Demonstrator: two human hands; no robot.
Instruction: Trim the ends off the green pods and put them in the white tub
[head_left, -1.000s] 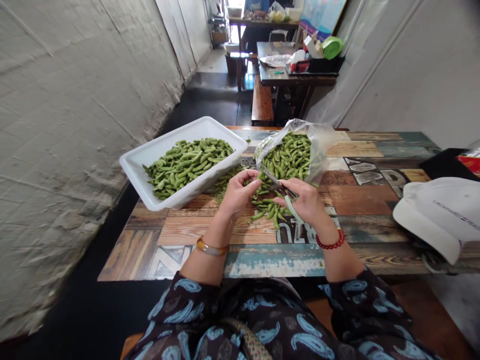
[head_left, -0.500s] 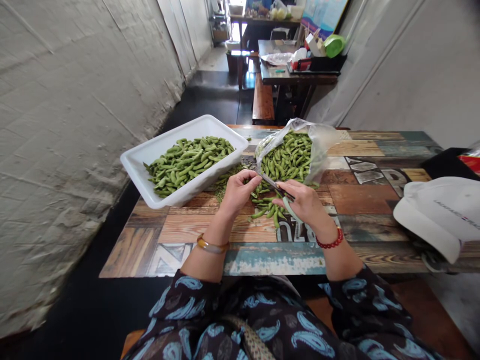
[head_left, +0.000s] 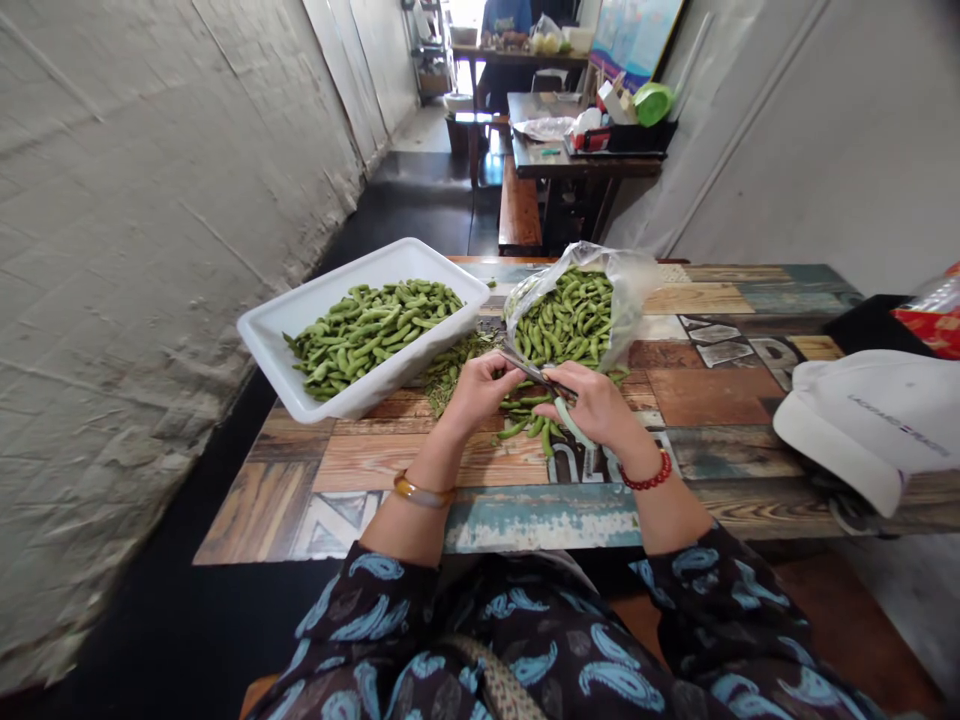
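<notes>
My right hand [head_left: 596,405] is closed round a pair of scissors [head_left: 572,425] with pale green handles, the blades pointing left to my other hand. My left hand [head_left: 480,392] is pinched at the blade tips; what its fingers hold is too small to make out. Loose green soybean pods [head_left: 536,425] lie on the table under the hands. Just behind, a clear plastic bag [head_left: 630,290] lies open, full of pods [head_left: 566,315]. At the left, a white plastic tub [head_left: 262,335] holds a heap of pods [head_left: 375,335].
Trimmings [head_left: 450,375] lie between tub and bag on the patchwork-patterned table [head_left: 360,460]. A white cap [head_left: 862,420] rests at the right edge, near a red package [head_left: 934,320]. Behind are a bench [head_left: 520,205] and another table [head_left: 540,160]; a person [head_left: 506,20] is at the far end.
The view has shifted slightly. Both hands stay close together, with the scissors still at my left fingertips; the tub, bag and pods look the same.
</notes>
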